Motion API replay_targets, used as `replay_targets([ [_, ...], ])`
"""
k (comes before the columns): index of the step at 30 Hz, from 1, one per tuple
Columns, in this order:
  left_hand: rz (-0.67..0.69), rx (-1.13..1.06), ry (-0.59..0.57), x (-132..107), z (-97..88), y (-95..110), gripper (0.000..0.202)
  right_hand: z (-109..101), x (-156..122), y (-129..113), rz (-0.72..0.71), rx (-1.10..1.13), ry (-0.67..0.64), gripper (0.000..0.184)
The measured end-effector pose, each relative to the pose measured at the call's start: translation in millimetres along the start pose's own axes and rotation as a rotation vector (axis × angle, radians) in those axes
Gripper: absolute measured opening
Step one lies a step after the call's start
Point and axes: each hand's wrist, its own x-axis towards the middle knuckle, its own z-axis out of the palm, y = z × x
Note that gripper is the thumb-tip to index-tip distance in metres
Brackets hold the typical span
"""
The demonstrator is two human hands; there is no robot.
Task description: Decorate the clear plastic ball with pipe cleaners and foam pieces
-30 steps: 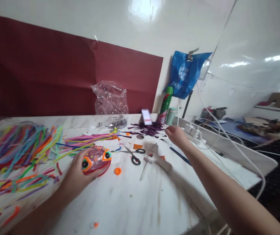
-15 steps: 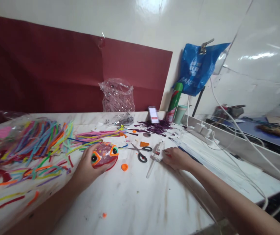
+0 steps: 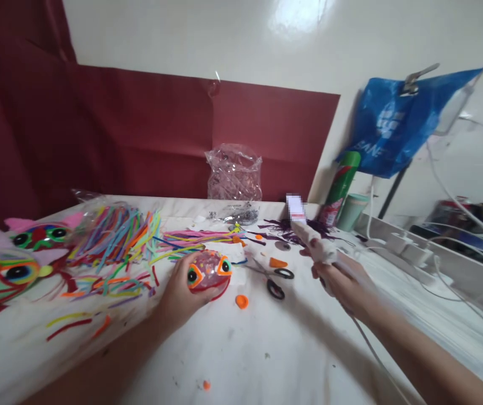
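Observation:
My left hand (image 3: 182, 292) is closed round a rounded, shiny pinkish-red craft figure (image 3: 208, 273) with two orange-rimmed googly eyes and a red edge along its bottom. It is held just over the table. To the right, my right hand (image 3: 329, 270) grips a white hot glue gun (image 3: 317, 242) raised above the table, its nozzle pointing away from me; motion blurs it a little. Between the hands lie opened black-handled scissors (image 3: 275, 281), an orange ring-shaped piece (image 3: 242, 302) and an orange scrap (image 3: 278, 262).
Colourful pipe cleaners (image 3: 114, 230) spread over the left of the marble-patterned table (image 3: 241, 360). Decorated masks (image 3: 5, 275) lie at far left. Purple strips (image 3: 275, 228), a green spray can (image 3: 342, 180) and a cup (image 3: 353, 211) stand behind. A power strip (image 3: 414, 264) with cables is at right.
My right hand has picked the glue gun up off the table and lifted it. My left hand still holds the craft figure. The view has turned left, so more masks show.

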Motion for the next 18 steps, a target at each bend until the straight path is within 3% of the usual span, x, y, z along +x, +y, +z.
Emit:
replay_targets([
  [3,0.051,0.012,0.016,-2,0.2,-1,0.068,26,-9,-29,0.016,0.269,-0.096,0.037],
  [6,0.081,0.031,0.015,-3,0.5,-3,0.070,51,-29,-39,-0.146,0.254,-0.211,0.037],
  [9,0.110,0.058,0.019,-4,2.6,-4,0.071,64,-48,-36,-0.372,0.108,-0.138,0.024],
  [13,0.185,0.080,0.038,-4,6.4,-5,0.070,71,-59,-30,-0.511,0.030,-0.086,0.012],
  [18,0.204,0.081,0.024,-5,6.8,-5,0.069,73,-59,-36,-0.676,-0.143,-0.003,0.022],
])
